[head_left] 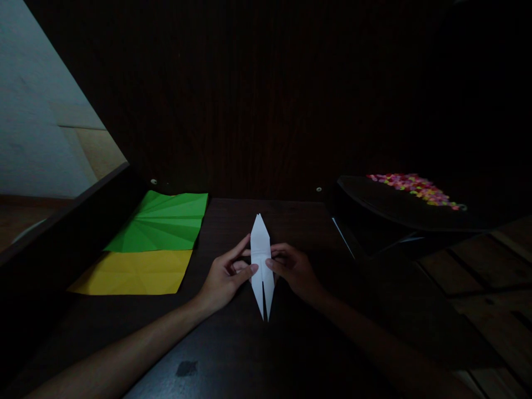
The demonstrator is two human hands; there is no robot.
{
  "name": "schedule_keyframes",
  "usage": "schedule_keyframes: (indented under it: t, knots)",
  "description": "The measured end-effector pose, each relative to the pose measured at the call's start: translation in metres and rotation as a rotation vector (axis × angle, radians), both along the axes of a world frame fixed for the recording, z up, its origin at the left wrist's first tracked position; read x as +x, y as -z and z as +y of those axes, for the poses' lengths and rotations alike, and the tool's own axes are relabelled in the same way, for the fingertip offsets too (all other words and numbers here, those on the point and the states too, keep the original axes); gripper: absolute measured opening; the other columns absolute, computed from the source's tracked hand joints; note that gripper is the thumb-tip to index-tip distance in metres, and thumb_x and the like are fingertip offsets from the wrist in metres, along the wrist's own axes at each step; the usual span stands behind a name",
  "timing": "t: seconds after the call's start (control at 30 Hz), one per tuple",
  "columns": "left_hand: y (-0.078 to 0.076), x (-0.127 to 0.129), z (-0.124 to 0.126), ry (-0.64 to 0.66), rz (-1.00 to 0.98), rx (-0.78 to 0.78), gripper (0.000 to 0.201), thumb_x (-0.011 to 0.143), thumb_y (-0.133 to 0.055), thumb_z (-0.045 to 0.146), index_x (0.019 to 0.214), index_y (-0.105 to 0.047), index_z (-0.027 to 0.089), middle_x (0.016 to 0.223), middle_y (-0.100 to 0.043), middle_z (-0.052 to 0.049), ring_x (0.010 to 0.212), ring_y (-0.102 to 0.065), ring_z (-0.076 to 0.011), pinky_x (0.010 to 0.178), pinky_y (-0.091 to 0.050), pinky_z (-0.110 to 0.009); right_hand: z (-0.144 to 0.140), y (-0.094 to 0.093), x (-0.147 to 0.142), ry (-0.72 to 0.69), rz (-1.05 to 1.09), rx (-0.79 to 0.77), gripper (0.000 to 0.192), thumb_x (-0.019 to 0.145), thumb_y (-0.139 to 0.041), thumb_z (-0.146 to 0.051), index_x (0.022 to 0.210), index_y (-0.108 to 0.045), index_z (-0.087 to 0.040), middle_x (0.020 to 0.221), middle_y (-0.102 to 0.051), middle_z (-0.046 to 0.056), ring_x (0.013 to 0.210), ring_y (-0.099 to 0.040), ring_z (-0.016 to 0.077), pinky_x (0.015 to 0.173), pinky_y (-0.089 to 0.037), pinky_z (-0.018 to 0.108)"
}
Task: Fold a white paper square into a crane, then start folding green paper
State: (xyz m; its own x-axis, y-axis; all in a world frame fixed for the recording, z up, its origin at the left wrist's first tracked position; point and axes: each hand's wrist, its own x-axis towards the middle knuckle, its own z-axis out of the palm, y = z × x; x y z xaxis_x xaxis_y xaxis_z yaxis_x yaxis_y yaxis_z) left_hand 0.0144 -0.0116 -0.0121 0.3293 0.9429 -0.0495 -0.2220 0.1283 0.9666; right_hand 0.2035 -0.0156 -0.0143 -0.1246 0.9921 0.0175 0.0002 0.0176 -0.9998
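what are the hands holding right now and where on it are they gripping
Both hands, left hand and right hand, pinch the folded white paper at its middle, one on each side edge.

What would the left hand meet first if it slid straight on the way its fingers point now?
The left hand points right, its fingertips already on the folded white paper. Just past that narrow strip is the right hand, so probably its fingertips next.

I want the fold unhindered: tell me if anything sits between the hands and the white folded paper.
Nothing visible does. The left hand and right hand already pinch the white folded paper at its middle; the green sheet and yellow sheet lie off to the left.
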Motion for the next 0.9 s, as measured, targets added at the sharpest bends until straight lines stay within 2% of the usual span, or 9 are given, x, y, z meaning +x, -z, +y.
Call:
schedule_keyframes:
  t: [0.07,0.13,0.2,0.27,0.47,0.63,0.8,0.9]
  knots:
    - [0.0005,-0.0001,-0.0002,-0.011,0.026,-0.012,0.075,0.070,-0.081,0.032,0.138,-0.052,0.017,0.113,-0.069,-0.011,0.069,-0.064,-0.0128,0.069,-0.053,-0.029,0.0000,0.0007,-0.0004,0.015,-0.004,0.020,0.024,0.073,-0.073,-0.037,0.090,-0.065,-0.022,0.082,-0.068,0.002,0.068,-0.065,0.0163,0.056,-0.053,0.027]
    - [0.0016,-0.0002,-0.0002,-0.018,0.056,-0.015,0.063,0.070,-0.081,0.033,0.126,-0.061,0.013,0.092,-0.073,-0.008,0.066,-0.064,-0.0130,0.065,-0.051,-0.026,-0.0001,0.0011,-0.0007,0.022,-0.007,0.027,0.022,0.073,-0.073,-0.037,0.086,-0.065,-0.022,0.076,-0.067,0.000,0.063,-0.064,0.0155,0.055,-0.052,0.027]
    - [0.0026,-0.0004,0.0000,-0.011,0.081,-0.013,0.049,0.070,-0.081,0.034,0.112,-0.066,0.011,0.073,-0.072,-0.003,0.062,-0.063,-0.0133,0.061,-0.048,-0.024,-0.0005,0.0007,-0.0010,0.017,-0.011,0.014,0.021,0.073,-0.072,-0.037,0.083,-0.064,-0.021,0.068,-0.065,-0.001,0.056,-0.061,0.0143,0.052,-0.050,0.026]
    - [0.0030,-0.0004,0.0001,-0.002,0.087,-0.012,0.042,0.071,-0.080,0.035,0.103,-0.066,0.012,0.065,-0.069,-0.001,0.059,-0.063,-0.0135,0.059,-0.047,-0.023,-0.0009,-0.0003,-0.0012,0.013,-0.016,0.005,0.019,0.073,-0.072,-0.037,0.082,-0.064,-0.021,0.065,-0.063,-0.002,0.053,-0.059,0.0135,0.050,-0.049,0.025]
    - [0.0034,0.0006,0.0006,-0.036,0.060,-0.008,0.038,0.069,-0.081,0.034,0.095,-0.063,0.014,0.062,-0.068,0.001,0.057,-0.063,-0.0137,0.058,-0.048,-0.023,-0.0019,-0.0017,-0.0022,-0.043,0.006,-0.033,0.019,0.073,-0.071,-0.032,0.086,-0.064,-0.020,0.076,-0.065,-0.001,0.064,-0.061,0.0135,0.054,-0.048,0.023]
    - [0.0057,0.0006,0.0002,-0.032,0.057,0.024,0.032,0.071,-0.080,0.032,0.091,-0.063,0.014,0.061,-0.067,0.001,0.055,-0.062,-0.0120,0.056,-0.047,-0.021,-0.0016,0.0033,-0.0025,-0.045,0.018,-0.048,0.019,0.071,-0.073,-0.031,0.082,-0.062,-0.020,0.070,-0.061,-0.003,0.062,-0.059,0.0123,0.053,-0.046,0.022]
    - [0.0065,-0.0003,0.0008,-0.012,0.038,0.068,0.026,0.074,-0.078,0.029,0.092,-0.066,0.014,0.065,-0.068,-0.001,0.058,-0.062,-0.0123,0.059,-0.049,-0.022,-0.0019,0.0046,-0.0022,-0.042,0.025,-0.015,0.016,0.073,-0.072,-0.030,0.085,-0.069,-0.021,0.070,-0.064,-0.002,0.060,-0.059,0.0125,0.053,-0.046,0.023]
    - [0.0058,-0.0011,0.0024,-0.024,0.033,0.150,0.020,0.074,-0.078,0.026,0.088,-0.071,0.014,0.078,-0.070,-0.004,0.061,-0.062,-0.0115,0.059,-0.050,-0.022,-0.0017,0.0028,-0.0002,-0.086,0.020,0.020,0.013,0.075,-0.068,-0.028,0.085,-0.074,-0.022,0.073,-0.066,0.000,0.058,-0.056,0.0112,0.052,-0.045,0.023]
